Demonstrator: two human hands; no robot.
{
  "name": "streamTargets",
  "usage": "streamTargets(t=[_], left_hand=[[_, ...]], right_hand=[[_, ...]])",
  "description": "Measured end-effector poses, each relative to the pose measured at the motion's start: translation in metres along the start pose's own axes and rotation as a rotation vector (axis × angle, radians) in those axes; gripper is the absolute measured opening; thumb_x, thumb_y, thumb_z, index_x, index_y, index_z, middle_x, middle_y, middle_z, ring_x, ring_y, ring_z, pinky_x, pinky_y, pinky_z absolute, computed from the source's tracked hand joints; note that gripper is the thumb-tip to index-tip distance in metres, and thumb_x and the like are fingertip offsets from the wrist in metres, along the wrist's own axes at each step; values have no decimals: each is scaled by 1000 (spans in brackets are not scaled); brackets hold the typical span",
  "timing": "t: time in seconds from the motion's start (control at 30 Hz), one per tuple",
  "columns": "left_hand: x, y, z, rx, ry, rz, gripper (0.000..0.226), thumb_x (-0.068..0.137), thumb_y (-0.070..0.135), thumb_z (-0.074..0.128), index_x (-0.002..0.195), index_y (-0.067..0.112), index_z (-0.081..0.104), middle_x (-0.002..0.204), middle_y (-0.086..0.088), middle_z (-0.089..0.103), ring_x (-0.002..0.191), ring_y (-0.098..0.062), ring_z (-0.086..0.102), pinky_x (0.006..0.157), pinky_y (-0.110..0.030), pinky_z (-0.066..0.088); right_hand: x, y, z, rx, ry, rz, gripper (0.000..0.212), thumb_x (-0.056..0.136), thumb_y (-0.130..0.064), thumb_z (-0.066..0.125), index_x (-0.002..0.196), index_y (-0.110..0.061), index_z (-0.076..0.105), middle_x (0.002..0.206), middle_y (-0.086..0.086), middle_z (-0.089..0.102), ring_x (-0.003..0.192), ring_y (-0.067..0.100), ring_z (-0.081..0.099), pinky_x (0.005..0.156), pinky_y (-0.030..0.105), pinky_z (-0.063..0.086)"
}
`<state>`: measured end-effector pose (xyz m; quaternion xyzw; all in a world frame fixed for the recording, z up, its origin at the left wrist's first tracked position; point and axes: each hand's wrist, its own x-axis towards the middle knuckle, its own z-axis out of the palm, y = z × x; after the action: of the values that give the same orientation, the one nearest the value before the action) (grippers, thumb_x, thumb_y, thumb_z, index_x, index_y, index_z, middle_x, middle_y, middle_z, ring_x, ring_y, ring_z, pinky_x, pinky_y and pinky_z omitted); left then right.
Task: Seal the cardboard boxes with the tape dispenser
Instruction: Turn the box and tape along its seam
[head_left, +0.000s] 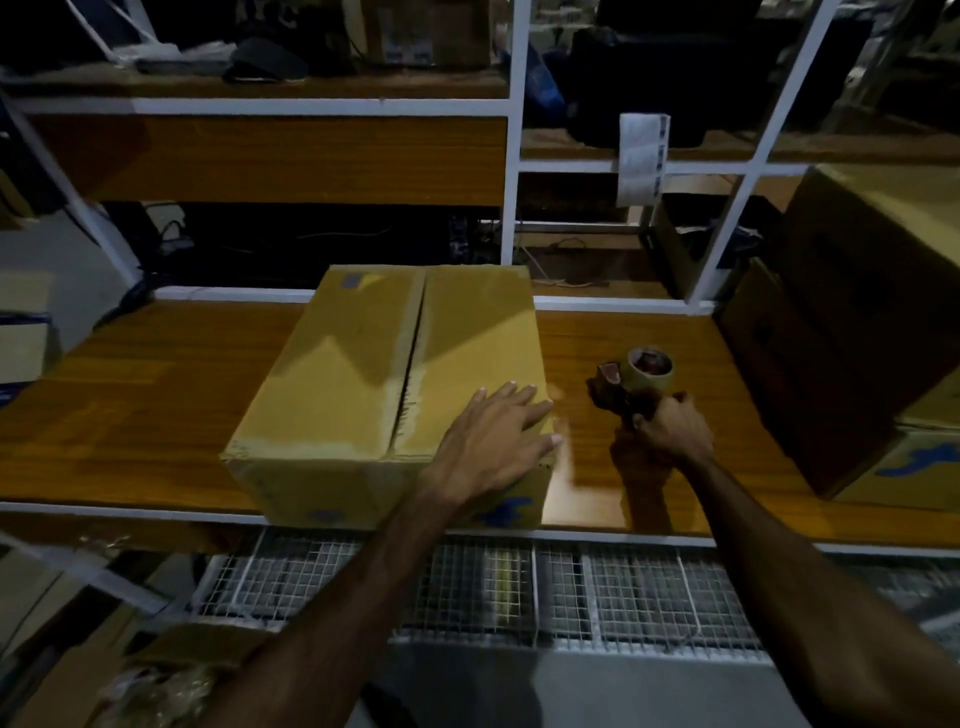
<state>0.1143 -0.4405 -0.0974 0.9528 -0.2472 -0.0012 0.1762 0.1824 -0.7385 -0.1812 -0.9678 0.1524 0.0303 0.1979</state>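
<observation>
Tape dispenser (636, 382) gripped in right hand (670, 428), seemingly just right of flat left hand (493, 434) on cardboard box (363, 374).

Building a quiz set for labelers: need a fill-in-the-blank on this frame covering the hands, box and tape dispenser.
1. The left hand lies flat with straight fingers on top of the ____.
2. The right hand grips the handle of the ____.
3. The tape dispenser sits to the ____ of the cardboard box on the wooden shelf.
4. The top flaps of the cardboard box are ____, meeting at a centre seam.

Missing words: cardboard box; tape dispenser; right; closed
</observation>
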Motion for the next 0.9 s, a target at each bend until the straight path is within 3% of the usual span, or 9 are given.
streamTargets(t=[0.1, 0.17, 0.27, 0.4, 0.5, 0.63, 0.77, 0.83, 0.9], left_hand=[[19, -1, 6, -21, 8, -35, 58, 106, 55, 44, 158, 30, 41, 169, 5, 29, 158, -17, 21, 129, -48, 12], [28, -2, 8, -49, 9, -70, 55, 107, 51, 45, 158, 31, 41, 169, 7, 30, 157, -15, 20, 130, -47, 12], [36, -2, 10, -102, 27, -117, 51, 108, 46, 47, 156, 32, 44, 167, 10, 32, 157, -13, 21, 130, -46, 12], [44, -3, 11, -152, 58, -159, 49, 106, 43, 53, 153, 29, 51, 163, 10, 40, 155, -12, 26, 129, -44, 15], [53, 1, 8, -208, 89, -214, 44, 104, 42, 57, 145, 26, 61, 155, 9, 53, 151, -13, 37, 125, -44, 29], [64, 13, 0, -342, 300, -338, 33, 102, 42, 61, 126, 23, 75, 123, 9, 75, 110, -7, 67, 95, -33, 56], [82, 20, -9, -542, 447, -426, 31, 101, 45, 62, 87, 23, 78, 78, 13, 73, 70, 3, 63, 65, -26, 51], [91, 19, -11, -655, 489, -492, 49, 98, 54, 62, 69, 16, 68, 62, 1, 64, 58, -10, 61, 54, -33, 45], [97, 17, -16, -773, 506, -581, 66, 91, 69, 61, 70, 7, 68, 65, -10, 68, 61, -27, 68, 60, -47, 56]], right_hand=[[33, 18, 1, -31, -104, -18, 50, 99, -39, 69, 140, -36, 41, 134, 16, 47, 109, 37, 59, 95, 52, 54], [57, 28, 7, 38, -174, -80, 44, 95, -23, 69, 129, -35, 44, 120, 8, 59, 92, 24, 63, 81, 47, 60], [89, 44, 24, 68, -216, -108, 44, 90, -20, 72, 125, -36, 50, 105, 5, 66, 87, 24, 66, 73, 48, 62], [118, 57, 46, 165, -227, -130, 36, 90, -30, 69, 124, -36, 56, 107, 4, 69, 91, 25, 67, 81, 52, 62], [121, 60, 56, 344, -173, -142, 36, 83, -33, 61, 118, -38, 60, 107, 3, 72, 97, 30, 70, 84, 57, 61], [41, 4, 14, 623, -40, -144, 40, 100, -23, 65, 139, -22, 56, 123, 0, 68, 110, 23, 66, 88, 48, 58], [9, -30, -4, 664, 125, -82, 42, 102, -20, 67, 142, -24, 54, 127, -8, 64, 117, 17, 60, 93, 41, 51], [-7, -49, -14, 691, 191, -122, 30, 102, -21, 66, 128, -34, 58, 119, -19, 65, 115, 14, 62, 95, 43, 52], [-26, -70, -23, 711, 238, -176, 26, 102, -19, 65, 119, -37, 58, 109, -26, 64, 108, 10, 62, 92, 40, 51]])
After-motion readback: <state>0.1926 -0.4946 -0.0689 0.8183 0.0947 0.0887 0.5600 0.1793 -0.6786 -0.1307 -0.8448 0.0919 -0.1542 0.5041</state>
